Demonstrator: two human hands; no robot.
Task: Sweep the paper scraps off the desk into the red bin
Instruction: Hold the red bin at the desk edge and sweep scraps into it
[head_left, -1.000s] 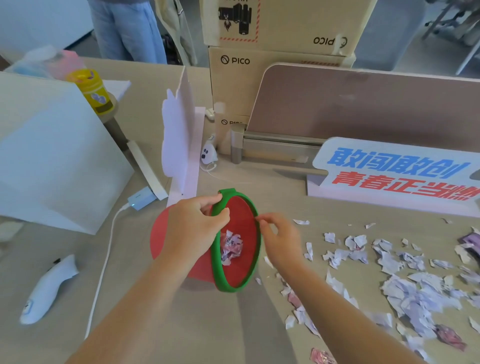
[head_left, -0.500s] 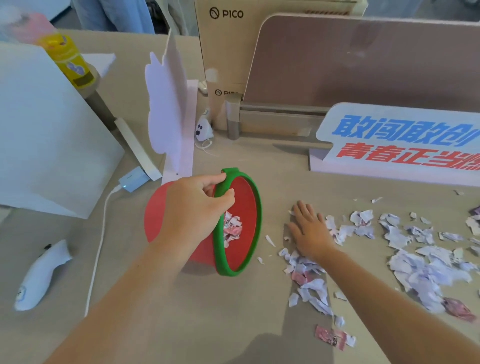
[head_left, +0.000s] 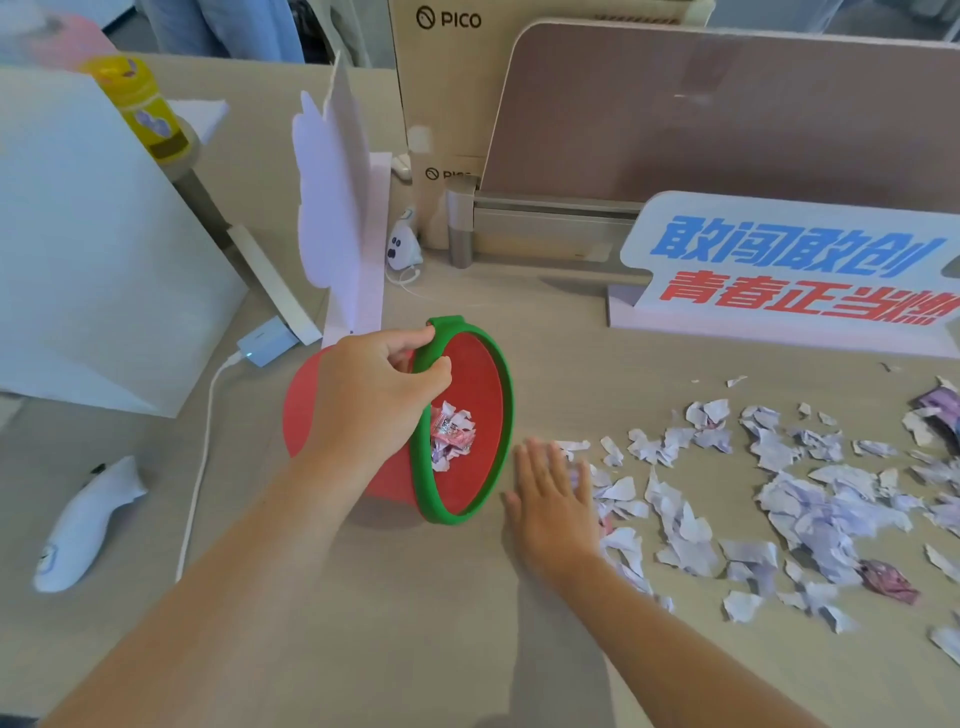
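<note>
The red bin (head_left: 480, 384) with a green rim lies tipped on its side on the desk, mouth facing right. Some white and pink scraps (head_left: 451, 434) lie inside it. My left hand (head_left: 374, 389) grips the bin's green rim at the top left. My right hand (head_left: 553, 499) lies flat on the desk, fingers spread, just right of the bin's mouth, over a few scraps. Many torn white and pink paper scraps (head_left: 810, 499) are spread across the desk to the right of that hand.
A sign with blue and red characters (head_left: 795, 270) stands behind the scraps. A white board (head_left: 88, 249) and a cloud-shaped card (head_left: 332, 197) stand at the left. A white handheld device (head_left: 85, 522), a charger with cable (head_left: 265, 345) and cardboard boxes (head_left: 447, 78) are also there.
My right hand left the bin's mouth, reached right onto the scraps, then slid back left toward the bin, pushing scraps along. My left hand kept holding the rim.
</note>
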